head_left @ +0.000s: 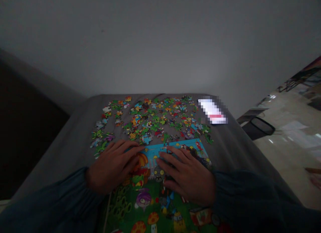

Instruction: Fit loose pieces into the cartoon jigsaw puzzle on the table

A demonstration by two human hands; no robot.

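A colourful cartoon picture board (144, 199) lies nearest me, with a blue top strip and purple, orange and green figures. My left hand (115, 166) rests over its upper left corner, palm down, fingers stretched toward the top edge. Across the upper right part lies my right hand (184, 174), its fingers spread and pointing left. Neither hand shows anything held. Just beyond the board, loose jigsaw pieces (146, 138) are strewn, some close to my left fingertips. Parts of the picture are hidden under both hands.
A grey cloth (230, 156) covers the surface under everything. At the back right lies a phone (213, 111) with a lit, blurred screen. A pale wall (155, 42) rises behind the far edge. To the right, lower down, is a shiny floor (286, 152).
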